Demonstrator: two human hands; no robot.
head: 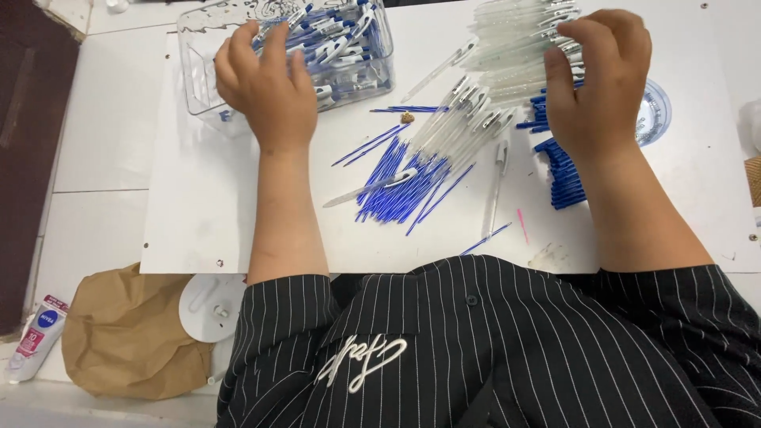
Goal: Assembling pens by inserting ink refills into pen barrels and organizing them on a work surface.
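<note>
My left hand [265, 83] rests palm down on the near edge of a clear plastic box [194, 79] full of blue-and-white pens [349, 47]; its fingers are spread and hold nothing that I can see. My right hand [594, 79] lies on a stack of clear pen barrels [515, 47] at the far right of the white board [198, 206], fingers curled over them. Between the hands lies a fan of blue ink refills [400, 186] with more clear barrels [464, 119] across them. Blue caps [564, 178] lie in a pile beside my right wrist.
A crumpled brown paper bag [127, 337] and a white lotion tube [36, 337] lie on the floor at lower left. A white round lid [208, 305] sits under the board's near edge. A clear round disc [656, 111] lies right of my right hand.
</note>
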